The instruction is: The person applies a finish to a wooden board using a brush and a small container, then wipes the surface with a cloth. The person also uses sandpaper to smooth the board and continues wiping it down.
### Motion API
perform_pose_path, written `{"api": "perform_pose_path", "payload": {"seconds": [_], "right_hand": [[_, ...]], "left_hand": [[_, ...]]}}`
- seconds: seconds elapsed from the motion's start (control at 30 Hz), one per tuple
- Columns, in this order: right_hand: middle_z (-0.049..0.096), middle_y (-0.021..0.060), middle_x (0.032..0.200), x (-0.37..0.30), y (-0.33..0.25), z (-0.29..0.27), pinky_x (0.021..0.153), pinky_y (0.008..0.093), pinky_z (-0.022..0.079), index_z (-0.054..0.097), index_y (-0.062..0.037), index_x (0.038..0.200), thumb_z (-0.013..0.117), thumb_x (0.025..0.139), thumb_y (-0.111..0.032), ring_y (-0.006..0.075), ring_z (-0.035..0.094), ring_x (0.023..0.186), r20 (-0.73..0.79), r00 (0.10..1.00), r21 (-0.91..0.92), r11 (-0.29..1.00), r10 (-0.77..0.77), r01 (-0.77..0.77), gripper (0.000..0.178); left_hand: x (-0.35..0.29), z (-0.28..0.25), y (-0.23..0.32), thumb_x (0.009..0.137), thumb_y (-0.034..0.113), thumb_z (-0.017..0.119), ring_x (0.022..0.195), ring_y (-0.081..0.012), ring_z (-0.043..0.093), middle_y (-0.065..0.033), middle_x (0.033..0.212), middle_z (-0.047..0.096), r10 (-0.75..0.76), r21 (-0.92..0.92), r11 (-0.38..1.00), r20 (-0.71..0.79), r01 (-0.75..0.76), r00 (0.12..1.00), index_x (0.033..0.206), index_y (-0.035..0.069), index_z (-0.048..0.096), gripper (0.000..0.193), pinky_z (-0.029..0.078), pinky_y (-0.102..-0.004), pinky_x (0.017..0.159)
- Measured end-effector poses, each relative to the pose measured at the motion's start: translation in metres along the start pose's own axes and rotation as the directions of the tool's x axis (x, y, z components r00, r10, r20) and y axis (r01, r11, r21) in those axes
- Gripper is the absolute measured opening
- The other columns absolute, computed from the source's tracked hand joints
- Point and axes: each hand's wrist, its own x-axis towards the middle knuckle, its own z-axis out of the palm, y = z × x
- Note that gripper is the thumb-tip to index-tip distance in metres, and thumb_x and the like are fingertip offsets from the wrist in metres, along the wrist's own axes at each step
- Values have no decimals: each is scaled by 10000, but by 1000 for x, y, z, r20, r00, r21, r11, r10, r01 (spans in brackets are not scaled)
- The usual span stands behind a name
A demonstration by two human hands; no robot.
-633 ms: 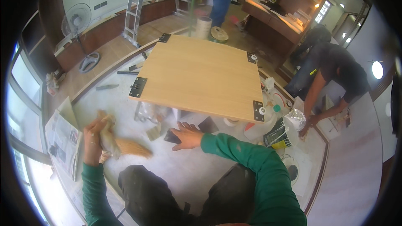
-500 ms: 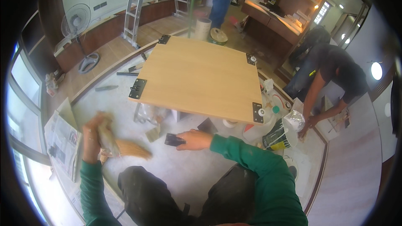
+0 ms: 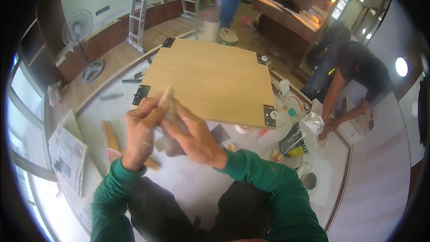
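In front of my chest, both hands close round a crumpled greyish-beige cloth. My left hand pinches it from the left, while my right hand wraps it from the right. Motion smears the cloth, and whatever may lie inside its folds is hidden. Just beyond is a light wood panel with black metal corner fittings. Beside my left wrist lies a tan brush-like thing with a long handle, partly hidden by my forearm. A flat dark square rests past my right hand.
Right of the panel stand a dark paint bucket and a whitish jug. A co-worker bends there, hands low. Folded newspaper lies left. A fan, a ladder and another person are farther back.
My left hand has come right and up with the cloth, and my right hand has moved left to meet it. The dark block in my right hand no longer shows.
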Motion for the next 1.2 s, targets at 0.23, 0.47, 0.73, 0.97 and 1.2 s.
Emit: {"api": "perform_pose_path", "payload": {"seconds": [0.23, 0.47, 0.73, 0.97, 1.2], "right_hand": [[694, 84, 1019, -7, 5, -35, 849, 317, 524, 637, -3, 1281, 617, 1014, -203, 129, 627, 938, -8, 973, 26, 973, 230, -230, 334], [683, 41, 975, -12, 10, -40, 762, 255, 496, 672, -6, 1173, 657, 1005, -241, 107, 619, 860, 107, 947, 165, 934, 304, -318, 290], [667, 71, 938, -7, 9, -33, 731, 284, 545, 637, -38, 1127, 651, 1011, -233, 136, 658, 827, 271, 844, 376, 757, 462, -535, 228], [693, 87, 934, -9, 14, -35, 678, 286, 563, 659, -21, 1080, 676, 984, -198, 148, 668, 755, 292, 824, 463, 682, 485, -565, 202], [657, 26, 783, 16, 8, -62, 580, 227, 447, 706, -56, 977, 709, 965, -252, 73, 562, 652, 87, 848, 273, 806, 523, -526, 196]], "left_hand": [[0, 14, -6, 977, 71, 679, 854, -121, 651, -55, 1033, 677, 165, 115, 979, 60, -171, 985, 1200, -49, 725, 258, 529, -258, 737], [8, -4, -11, 951, -12, 682, 768, -115, 661, -73, 954, 714, 98, -11, 995, 132, -98, 986, 1103, -55, 736, 166, 544, -260, 666], [3, -7, -25, 900, -86, 711, 764, -144, 675, -103, 940, 737, 138, -112, 985, 73, -129, 988, 1214, -66, 685, 315, 556, -279, 674], [-28, -25, -20, 867, -14, 780, 884, -166, 697, -128, 1029, 744, 100, 79, 991, 121, -110, 988, 1307, -71, 636, 466, 569, -311, 819], [-131, -146, -48, 774, 416, 870, 1155, -274, 660, -165, 1166, 731, -372, 400, 888, 332, 228, 867, 1262, -53, 692, 699, 464, -414, 1075]]}}
